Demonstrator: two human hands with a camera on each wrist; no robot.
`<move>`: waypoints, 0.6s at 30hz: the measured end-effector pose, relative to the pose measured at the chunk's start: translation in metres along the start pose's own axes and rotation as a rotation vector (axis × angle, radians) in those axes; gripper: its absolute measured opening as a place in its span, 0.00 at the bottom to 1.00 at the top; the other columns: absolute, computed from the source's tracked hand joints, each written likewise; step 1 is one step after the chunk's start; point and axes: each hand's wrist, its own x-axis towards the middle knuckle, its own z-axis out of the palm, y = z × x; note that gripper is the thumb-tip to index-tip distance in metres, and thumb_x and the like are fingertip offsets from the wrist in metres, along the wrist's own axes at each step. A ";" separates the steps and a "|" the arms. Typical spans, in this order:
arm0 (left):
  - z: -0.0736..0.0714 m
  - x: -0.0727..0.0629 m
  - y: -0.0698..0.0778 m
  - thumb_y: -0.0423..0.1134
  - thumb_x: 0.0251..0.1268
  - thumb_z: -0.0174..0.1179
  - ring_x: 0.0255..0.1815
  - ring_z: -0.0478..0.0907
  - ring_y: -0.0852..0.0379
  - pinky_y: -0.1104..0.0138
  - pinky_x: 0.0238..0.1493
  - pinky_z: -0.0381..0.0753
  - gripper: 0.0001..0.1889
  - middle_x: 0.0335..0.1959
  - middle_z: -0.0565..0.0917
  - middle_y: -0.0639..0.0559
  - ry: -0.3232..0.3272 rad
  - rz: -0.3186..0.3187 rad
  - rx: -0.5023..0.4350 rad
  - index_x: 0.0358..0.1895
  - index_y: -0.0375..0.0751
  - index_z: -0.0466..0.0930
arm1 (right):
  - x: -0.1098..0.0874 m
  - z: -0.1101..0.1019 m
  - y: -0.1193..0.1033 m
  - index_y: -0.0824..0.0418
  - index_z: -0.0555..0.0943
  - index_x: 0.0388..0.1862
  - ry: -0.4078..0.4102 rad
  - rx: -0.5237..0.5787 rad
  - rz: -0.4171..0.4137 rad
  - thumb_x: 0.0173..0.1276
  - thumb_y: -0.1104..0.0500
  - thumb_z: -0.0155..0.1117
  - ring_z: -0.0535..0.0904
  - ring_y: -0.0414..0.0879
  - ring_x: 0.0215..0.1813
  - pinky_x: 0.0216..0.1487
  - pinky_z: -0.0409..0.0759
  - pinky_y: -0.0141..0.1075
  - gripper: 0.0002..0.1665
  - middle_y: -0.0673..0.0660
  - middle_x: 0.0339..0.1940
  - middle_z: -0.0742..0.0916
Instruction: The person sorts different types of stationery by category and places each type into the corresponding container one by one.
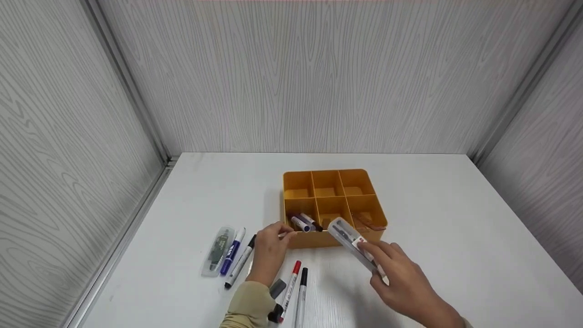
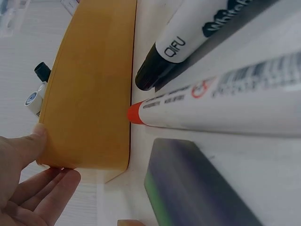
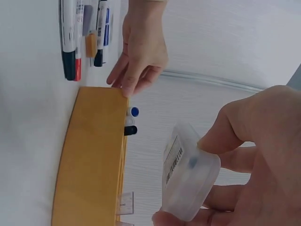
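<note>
A yellow-orange box with several compartments (image 1: 314, 241) stands on the white table. My left hand (image 1: 268, 250) pinches its near left corner, thumb and fingertips at the rim. In the front left compartment lean a few white markers (image 1: 300, 223), their ends poking over the edge. My right hand (image 1: 405, 279) grips a slim translucent plastic case (image 1: 345, 234), tilted above the table with its far end by the box's front wall. Something dark and long shows inside that case, and a barcode label (image 3: 174, 160) is on it. A clear item (image 1: 368, 222) lies in the front right compartment.
Left of my left hand lie another clear case (image 1: 218, 249), a blue marker (image 1: 230, 256) and a black-capped marker (image 1: 240, 263). Nearer the front are a red-capped marker (image 1: 291, 287), another black-capped marker (image 1: 302, 294) and a dark grey block (image 1: 277, 289). Panels (image 1: 319, 82) enclose the table.
</note>
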 end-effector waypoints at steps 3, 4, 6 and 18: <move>0.000 0.000 0.000 0.41 0.61 0.69 0.43 0.85 0.58 0.69 0.43 0.86 0.03 0.35 0.87 0.57 -0.009 -0.016 -0.007 0.33 0.50 0.84 | 0.010 -0.007 0.006 0.50 0.77 0.64 0.027 -0.024 0.014 0.53 0.69 0.69 0.73 0.40 0.46 0.33 0.76 0.30 0.37 0.52 0.60 0.83; 0.000 -0.001 0.000 0.41 0.61 0.68 0.44 0.85 0.59 0.69 0.43 0.86 0.03 0.35 0.87 0.57 -0.015 -0.023 -0.009 0.33 0.50 0.84 | 0.012 -0.009 0.009 0.51 0.77 0.64 0.038 -0.030 0.012 0.53 0.70 0.69 0.74 0.41 0.47 0.33 0.77 0.31 0.37 0.53 0.61 0.83; 0.000 -0.001 0.001 0.42 0.61 0.68 0.44 0.85 0.59 0.69 0.43 0.86 0.03 0.36 0.87 0.58 -0.025 -0.034 -0.009 0.34 0.51 0.84 | 0.018 -0.012 0.014 0.53 0.77 0.64 0.057 -0.045 0.007 0.54 0.70 0.69 0.74 0.43 0.47 0.34 0.78 0.33 0.36 0.55 0.61 0.83; -0.002 0.001 0.000 0.41 0.60 0.69 0.42 0.86 0.58 0.69 0.41 0.85 0.03 0.34 0.88 0.57 -0.004 0.013 -0.002 0.33 0.49 0.84 | 0.074 -0.020 0.059 0.62 0.77 0.64 0.001 -0.035 0.081 0.62 0.68 0.60 0.77 0.60 0.51 0.43 0.83 0.53 0.29 0.68 0.59 0.82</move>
